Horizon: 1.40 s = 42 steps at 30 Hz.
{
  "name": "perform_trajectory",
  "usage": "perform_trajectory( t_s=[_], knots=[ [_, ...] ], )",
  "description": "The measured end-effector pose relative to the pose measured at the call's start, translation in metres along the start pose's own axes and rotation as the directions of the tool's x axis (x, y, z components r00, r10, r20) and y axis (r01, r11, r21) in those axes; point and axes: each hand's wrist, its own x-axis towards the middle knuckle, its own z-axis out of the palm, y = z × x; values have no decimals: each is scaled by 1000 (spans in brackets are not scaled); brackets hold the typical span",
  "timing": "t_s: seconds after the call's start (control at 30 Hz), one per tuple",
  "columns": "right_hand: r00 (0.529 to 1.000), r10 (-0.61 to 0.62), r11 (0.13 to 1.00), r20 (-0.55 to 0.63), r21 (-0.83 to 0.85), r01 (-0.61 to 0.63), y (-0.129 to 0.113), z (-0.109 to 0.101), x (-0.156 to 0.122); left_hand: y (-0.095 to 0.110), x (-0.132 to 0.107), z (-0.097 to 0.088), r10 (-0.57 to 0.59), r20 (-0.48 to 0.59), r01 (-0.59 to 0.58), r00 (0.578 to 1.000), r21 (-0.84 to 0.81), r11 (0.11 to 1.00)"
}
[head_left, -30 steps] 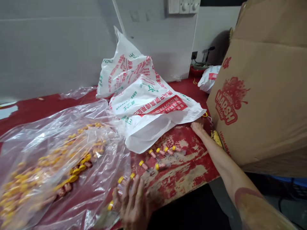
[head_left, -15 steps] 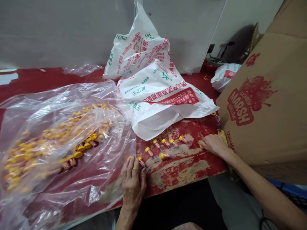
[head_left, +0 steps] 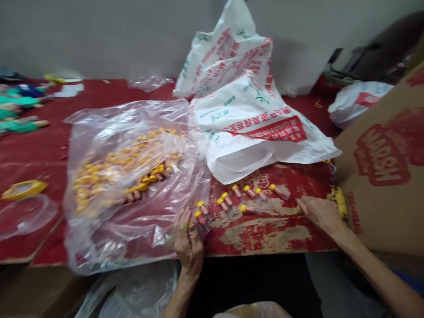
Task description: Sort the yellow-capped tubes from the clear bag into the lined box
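Note:
My left hand (head_left: pixel 188 240) rests at the front edge of the worn red table (head_left: pixel 265 229), fingers curled against two small clear vials with yellow caps (head_left: pixel 201 214) beside the mouth of a big clear plastic bag (head_left: pixel 132 176) full of such vials. Several more loose vials (head_left: pixel 251 196) lie in a row on the table between my hands. My right hand (head_left: pixel 319 212) lies flat on the table just right of that row, fingers stretched toward it, next to a cardboard box (head_left: pixel 387 176).
A white printed plastic bag (head_left: pixel 251 115) lies crumpled behind the vials. A smaller white bag (head_left: pixel 357 99) sits at the back right. A yellow lid (head_left: pixel 23 189) and a clear bag (head_left: pixel 26 214) are at the left, with green items (head_left: pixel 20 110) beyond.
The view has swung left and down. My right hand drew back from under the white bag to beside the loose vials. My left hand slid back to the table edge by two vials.

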Motion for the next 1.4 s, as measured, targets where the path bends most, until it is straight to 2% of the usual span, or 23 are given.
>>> perform_trajectory(
  t_s=[0.07, 0.17, 0.23, 0.3, 0.37, 0.43, 0.5, 0.57, 0.6, 0.67, 0.73, 0.77, 0.9, 0.97, 1.03, 1.1, 1.2, 1.3, 1.4],
  knots=[
    [985, -38, 990, -167, 126, 59, -1, 16, -15, -4, -6, -10, -94, -16, 94, 995, -3, 996],
    [942, 93, 917, -322, 396, 45, -25, 31, -39, -10, -17, -25, -184, -63, 186, 981, 21, 982],
    [929, 129, 796, -348, 594, 112, -60, 30, -52, -10, -24, -31, -182, -80, 187, 980, 61, 981],
    [922, 53, 644, -383, 719, 261, -105, 21, -59, -9, -28, -32, -144, -27, 146, 989, 143, 979],
    [899, -56, 536, -434, 747, 394, -152, 9, -60, -6, -28, -31, -123, 64, 105, 990, 235, 966],
    [854, -147, 491, -499, 712, 501, -196, -2, -57, -3, -26, -30, -160, 125, 121, 979, 274, 954],
    [785, -226, 525, -576, 607, 596, -232, -10, -52, -1, -23, -31, -218, 131, 187, 967, 210, 960],
    [719, -300, 627, -627, 438, 644, -261, -13, -49, -1, -20, -36, -304, 106, 298, 947, 73, 952],
    [702, -324, 691, -634, 349, 634, -272, -14, -48, -1, -19, -39, -376, 99, 379, 921, -12, 925],
    [706, -343, 800, -620, 201, 565, -287, -14, -48, -2, -18, -45, -554, 116, 565, 825, -210, 798],
    [732, -325, 867, -598, 121, 484, -295, -13, -48, -2, -17, -50, -683, 168, 679, 711, -415, 605],
    [747, -314, 885, -587, 104, 454, -296, -12, -48, -2, -17, -51, -719, 187, 693, 670, -505, 514],
    [786, -302, 887, -539, 144, 440, -286, -6, -40, 6, -14, -51, -799, 249, 634, 547, -746, 202],
    [776, -307, 835, -551, 235, 497, -277, -4, -35, 13, -10, -49, -794, 348, 613, 498, -789, 38],
    [752, -293, 746, -590, 351, 566, -269, -7, -35, 21, -7, -47, -756, 442, 600, 483, -796, -82],
    [726, -305, 662, -616, 411, 627, -264, -13, -42, 28, -6, -44, -713, 486, 582, 506, -802, -135],
    [663, -442, 571, -604, 381, 727, -265, -23, -63, 36, -9, -39, -696, 469, 557, 545, -822, -117],
    [596, -541, 423, -594, 421, 803, -262, -24, -83, 43, -15, -40, -735, 447, 554, 509, -824, -117],
    [571, -526, 235, -631, 537, 810, -257, -22, -89, 41, -19, -56, -767, 453, 528, 454, -830, -177]
  ],
)
